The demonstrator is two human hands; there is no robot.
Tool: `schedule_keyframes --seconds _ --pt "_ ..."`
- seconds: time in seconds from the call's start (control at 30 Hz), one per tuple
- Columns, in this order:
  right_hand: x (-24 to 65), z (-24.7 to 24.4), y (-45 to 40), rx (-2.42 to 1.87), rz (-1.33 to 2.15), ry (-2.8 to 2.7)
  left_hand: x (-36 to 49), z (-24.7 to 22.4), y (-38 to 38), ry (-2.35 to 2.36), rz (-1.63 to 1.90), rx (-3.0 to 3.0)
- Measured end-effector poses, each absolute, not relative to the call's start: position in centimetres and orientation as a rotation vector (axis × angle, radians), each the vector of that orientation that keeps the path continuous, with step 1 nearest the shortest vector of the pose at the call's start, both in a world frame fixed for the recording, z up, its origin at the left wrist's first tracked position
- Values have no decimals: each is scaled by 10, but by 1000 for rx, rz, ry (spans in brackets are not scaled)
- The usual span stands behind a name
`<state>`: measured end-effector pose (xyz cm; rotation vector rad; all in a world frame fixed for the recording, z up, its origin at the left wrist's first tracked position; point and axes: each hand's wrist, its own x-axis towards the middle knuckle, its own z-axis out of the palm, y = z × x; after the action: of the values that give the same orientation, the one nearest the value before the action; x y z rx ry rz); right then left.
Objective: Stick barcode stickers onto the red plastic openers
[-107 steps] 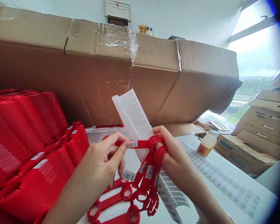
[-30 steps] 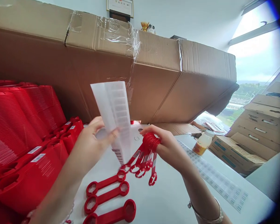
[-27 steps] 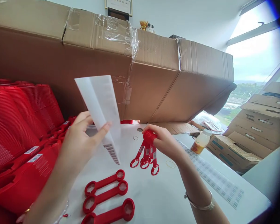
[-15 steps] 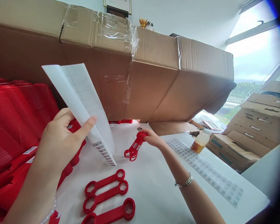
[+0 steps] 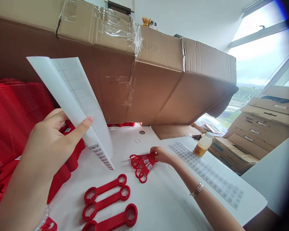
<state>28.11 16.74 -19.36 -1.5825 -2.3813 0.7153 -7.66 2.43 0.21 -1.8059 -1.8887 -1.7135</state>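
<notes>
Pinched between the thumb and fingers of my left hand (image 5: pixel 54 138) is a folded white sheet of barcode labels (image 5: pixel 80 96), with a row of barcodes along its lower edge. My right hand (image 5: pixel 162 155) grips one end of several red plastic double-ring pieces (image 5: pixel 144 165), fanned out just over the table, with small barcode labels on their bars. In front, three more red double-ring pieces (image 5: pixel 108 200) lie side by side on the white table (image 5: pixel 173 199). Their bars show no labels.
Red ribbed plastic parts (image 5: pixel 16 115) are stacked at the left. A large taped cardboard box (image 5: pixel 156 93) leans over the back. At right lie a flat barcode label sheet (image 5: pixel 207 175) and a bottle (image 5: pixel 204 144), with cardboard boxes (image 5: pixel 231 154) beyond the table edge.
My right hand has come nearer and a little to the right, and the red pieces in it have spread into a fan. The left hand still holds the label sheet, slightly further left in view.
</notes>
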Motion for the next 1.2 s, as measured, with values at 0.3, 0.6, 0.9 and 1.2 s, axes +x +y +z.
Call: schedule_keyframes --seconds 0.3,0.6,0.9,1.2 --pt "281 -205 159 -1550 510 -2247 -71 8 20 -2008 -1685 -1807" --pt "280 -210 153 -1488 213 -2255 -71 6 21 -1962 -1730 -1809" --pt "281 -209 151 -1551 242 -2402 -70 5 23 -1932 -1677 -1741" --pt "282 -213 152 -1669 283 -2367 -69 6 21 -1910 -1693 -1785"
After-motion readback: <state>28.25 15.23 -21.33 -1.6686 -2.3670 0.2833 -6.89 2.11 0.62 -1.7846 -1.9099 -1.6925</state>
